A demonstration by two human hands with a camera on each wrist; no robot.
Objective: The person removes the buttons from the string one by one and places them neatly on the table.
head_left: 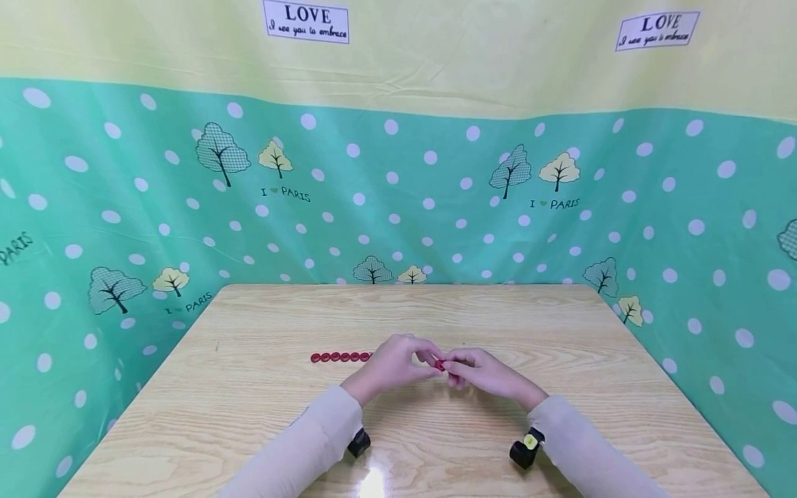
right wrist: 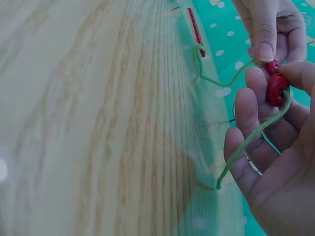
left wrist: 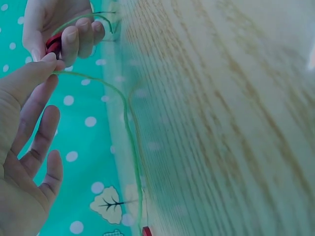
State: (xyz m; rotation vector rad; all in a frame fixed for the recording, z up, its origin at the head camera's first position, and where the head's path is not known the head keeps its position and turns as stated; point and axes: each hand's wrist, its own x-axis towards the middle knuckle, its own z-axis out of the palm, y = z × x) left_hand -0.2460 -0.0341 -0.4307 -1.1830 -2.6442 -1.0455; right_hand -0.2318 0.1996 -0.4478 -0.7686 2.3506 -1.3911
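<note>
Above the table, my left hand (head_left: 395, 363) and right hand (head_left: 486, 375) meet at red buttons (head_left: 439, 364). In the right wrist view, my right thumb and fingers pinch a round red button (right wrist: 276, 91), and a green string (right wrist: 252, 139) comes out of its hole. Against it sits a second, smaller-looking red button (right wrist: 271, 67), touched by my left thumb. The left thumb and index finger pinch the green string (left wrist: 110, 86) close to the buttons; the other left fingers spread loosely. From there the string droops towards the table. My fingers partly hide where it enters the buttons.
A straight row of several red buttons (head_left: 339, 357) lies on the wooden table (head_left: 274, 415), left of my left hand, which covers its right end. Black devices (head_left: 525, 449) are strapped at both wrists. A green dotted curtain (head_left: 405, 200) hangs behind the table.
</note>
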